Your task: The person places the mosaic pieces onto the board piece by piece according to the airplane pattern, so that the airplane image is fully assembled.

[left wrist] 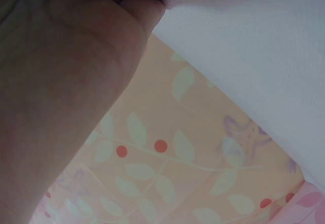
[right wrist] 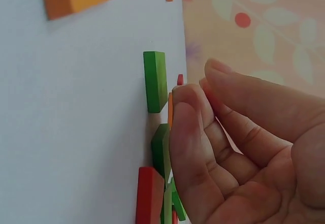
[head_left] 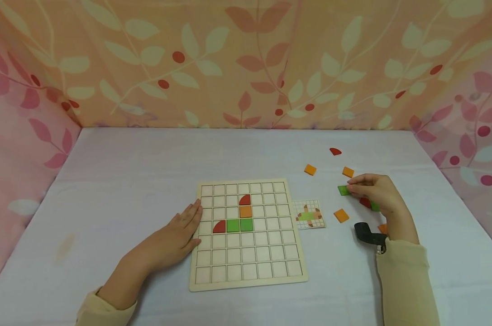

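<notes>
My left hand point(head_left: 168, 242) lies with straight fingers along the left edge of a pale square grid board point(head_left: 278, 246). On the board sit a red quarter-circle tile point(head_left: 245, 199) above an orange square tile point(head_left: 246, 211). Below them, another red quarter-circle tile point(head_left: 219, 227) is in line with two green square tiles, one point(head_left: 232, 225) beside the other point(head_left: 246, 224). Over the loose pieces at the right hovers my right hand point(head_left: 376, 192), fingers loosely bent, with no piece visible between them in the right wrist view. Its fingertips are right by a loose green tile point(right wrist: 155, 82).
A small pattern card point(head_left: 309, 214) touches the board's right side. Loose orange tiles point(head_left: 341, 215) and a red quarter-circle tile point(head_left: 335, 151) are scattered at the right. Under the right hand show a red piece point(head_left: 365, 203) and a green one point(head_left: 374, 206). Leaf-patterned cloth point(head_left: 246, 63) walls the table.
</notes>
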Tool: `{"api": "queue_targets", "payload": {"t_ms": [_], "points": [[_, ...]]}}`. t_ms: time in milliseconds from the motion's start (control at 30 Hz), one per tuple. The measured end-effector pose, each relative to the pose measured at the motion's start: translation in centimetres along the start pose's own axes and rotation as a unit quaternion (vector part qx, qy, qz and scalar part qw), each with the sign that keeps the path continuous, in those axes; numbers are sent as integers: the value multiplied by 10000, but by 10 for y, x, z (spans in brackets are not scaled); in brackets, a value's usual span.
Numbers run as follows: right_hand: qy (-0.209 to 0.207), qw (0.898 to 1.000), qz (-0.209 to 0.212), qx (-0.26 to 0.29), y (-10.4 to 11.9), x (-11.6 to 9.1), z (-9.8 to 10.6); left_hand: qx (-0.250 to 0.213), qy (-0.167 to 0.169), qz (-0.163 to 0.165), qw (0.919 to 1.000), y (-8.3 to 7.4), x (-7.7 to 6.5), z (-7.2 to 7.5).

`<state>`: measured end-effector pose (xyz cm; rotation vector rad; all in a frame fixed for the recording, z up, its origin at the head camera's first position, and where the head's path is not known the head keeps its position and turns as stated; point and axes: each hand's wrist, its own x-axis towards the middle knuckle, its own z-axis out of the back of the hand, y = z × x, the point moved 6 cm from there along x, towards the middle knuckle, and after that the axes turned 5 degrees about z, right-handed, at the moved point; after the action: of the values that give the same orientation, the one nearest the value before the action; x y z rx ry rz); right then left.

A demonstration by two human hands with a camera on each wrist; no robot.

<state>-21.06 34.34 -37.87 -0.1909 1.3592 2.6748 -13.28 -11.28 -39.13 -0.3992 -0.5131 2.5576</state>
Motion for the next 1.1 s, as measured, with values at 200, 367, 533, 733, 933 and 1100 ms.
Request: {"api": "queue_targets", "payload": {"t_ms": [200, 367, 533, 733, 933, 1100], "points": [[-35, 10000, 7, 30, -4, 2, 0, -18, 66, -36, 10000, -1, -1, 1], [-51, 9999, -120, -38, -6, 2, 0, -46, 106, -32, 9999, -2, -2, 1], [-72, 9996, -223, -145, -7, 3, 0, -54, 110, -25, 9999, -2, -2, 2], [-96, 9993, -270, -247, -10, 5, -1, -56, 67, 23, 10000, -2, -3, 2], [-46, 9991, -180, -386, -10, 6, -4, -43, 60, 23, 10000, -1, -2, 1], [42, 9986, -120, -514, -10, 7, -6, -64, 88, 16, 9999, -2, -1, 1]]}}
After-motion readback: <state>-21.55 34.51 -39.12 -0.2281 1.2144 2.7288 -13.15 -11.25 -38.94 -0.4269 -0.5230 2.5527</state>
